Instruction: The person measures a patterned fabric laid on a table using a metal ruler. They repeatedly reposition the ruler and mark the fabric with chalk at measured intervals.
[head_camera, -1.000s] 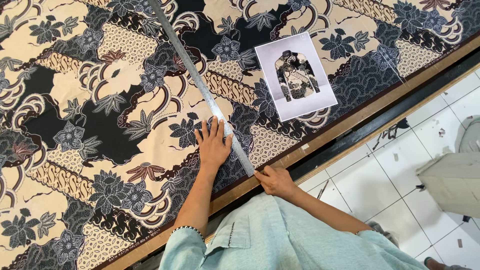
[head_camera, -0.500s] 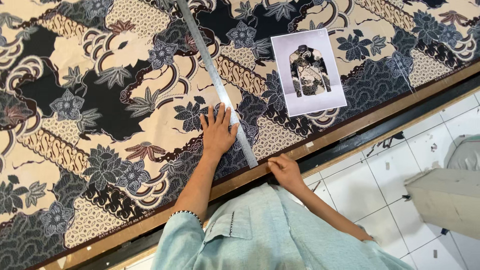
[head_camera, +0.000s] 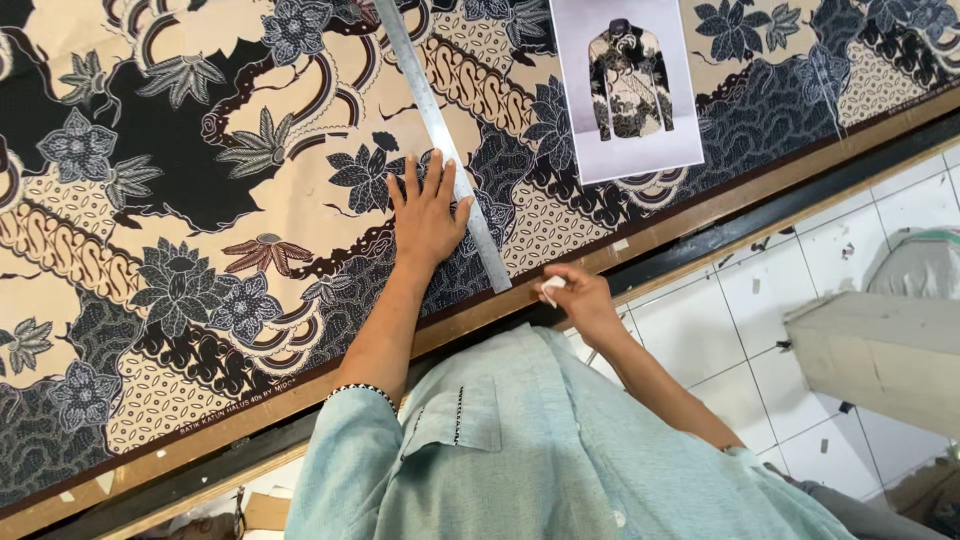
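So the left hand (head_camera: 425, 215) is lying flat on the patterned cloth (head_camera: 200, 230) around the middle of the frame, fingers spread a bit apart, with the fingertips and thumb side pressed right against the metal ruler (head_camera: 440, 130). That ruler runs diagonally from the top centre down to just right of centre, its lower end near the table's wooden edge (head_camera: 700, 225). The right hand (head_camera: 580, 295) sits just below the ruler's end, over that edge, fingers pinched together on a small white piece of chalk (head_camera: 551, 290). In the upper right, a printed photo of a shirt (head_camera: 630, 85) lies on the cloth, well clear of both hands. White floor tiles (head_camera: 760, 300) fill the lower right.
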